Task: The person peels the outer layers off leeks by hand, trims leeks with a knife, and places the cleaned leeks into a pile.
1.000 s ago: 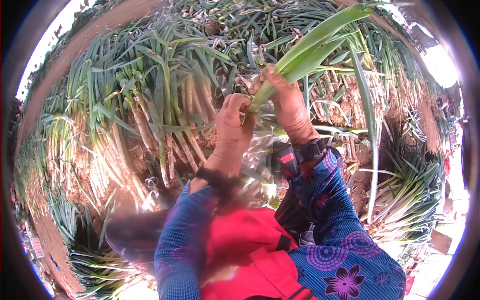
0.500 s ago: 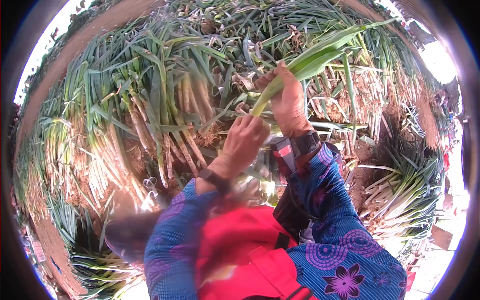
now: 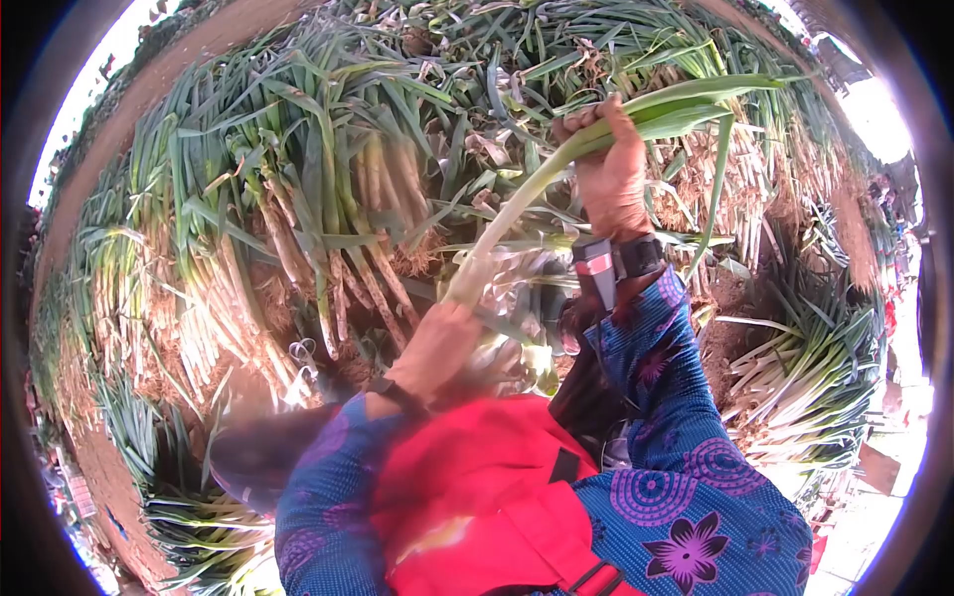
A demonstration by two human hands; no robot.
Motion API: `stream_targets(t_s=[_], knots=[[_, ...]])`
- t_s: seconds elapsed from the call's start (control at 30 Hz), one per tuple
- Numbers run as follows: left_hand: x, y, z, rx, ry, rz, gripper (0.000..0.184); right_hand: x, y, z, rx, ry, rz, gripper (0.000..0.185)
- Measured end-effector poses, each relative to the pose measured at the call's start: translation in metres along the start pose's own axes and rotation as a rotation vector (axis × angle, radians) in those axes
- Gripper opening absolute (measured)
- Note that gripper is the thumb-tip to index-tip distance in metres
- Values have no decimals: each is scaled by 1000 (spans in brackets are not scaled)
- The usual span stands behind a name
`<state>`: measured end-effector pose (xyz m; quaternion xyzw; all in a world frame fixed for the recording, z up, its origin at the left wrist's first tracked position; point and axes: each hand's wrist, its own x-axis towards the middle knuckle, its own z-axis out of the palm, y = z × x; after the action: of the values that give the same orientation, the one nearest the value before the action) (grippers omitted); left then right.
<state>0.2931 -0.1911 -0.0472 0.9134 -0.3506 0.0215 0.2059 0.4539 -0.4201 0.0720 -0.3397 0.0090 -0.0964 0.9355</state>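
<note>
One leek (image 3: 509,221) runs diagonally between my two hands, its pale stalk low and its green leaves up at the right. My right hand (image 3: 608,159) is wrapped round the upper stalk, just below where the leaves spread. Lower down, my left hand (image 3: 439,343) is closed round the white end of the same leek; the very tip is hidden by the fingers. Part of a leaf dangles loose beside my right wrist. Both wrists carry dark bands, and a small device with a red and white face is on the right one.
Unpeeled leeks with roots (image 3: 189,298) lie heaped on the left and across the back. Cleaner white leeks (image 3: 800,387) lie in a pile at the right, and another pile (image 3: 214,536) is at lower left. Leaf scraps (image 3: 517,363) litter the ground before me.
My hands have drawn apart along the leek: the left moved down and left, the right up and right. A long pale length of stalk now shows between them.
</note>
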Motion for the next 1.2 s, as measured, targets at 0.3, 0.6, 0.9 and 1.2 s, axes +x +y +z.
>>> stream_targets(t_s=[0.3, 0.6, 0.9, 1.2], knots=[[-89, -71, 23, -19, -378, -501, 10, 16, -45, -26, 127, 14, -120, 25], [-191, -137, 11, -81, -750, -772, 37, 30, -117, -79, 279, -127, -228, 20], [60, -7, -57, -520, 94, -199, 76, 23, -80, -44, 564, -456, 221, 21], [75, 2, -39, -1348, -188, -300, 36, 25, -83, -46, 733, -481, 382, 21]])
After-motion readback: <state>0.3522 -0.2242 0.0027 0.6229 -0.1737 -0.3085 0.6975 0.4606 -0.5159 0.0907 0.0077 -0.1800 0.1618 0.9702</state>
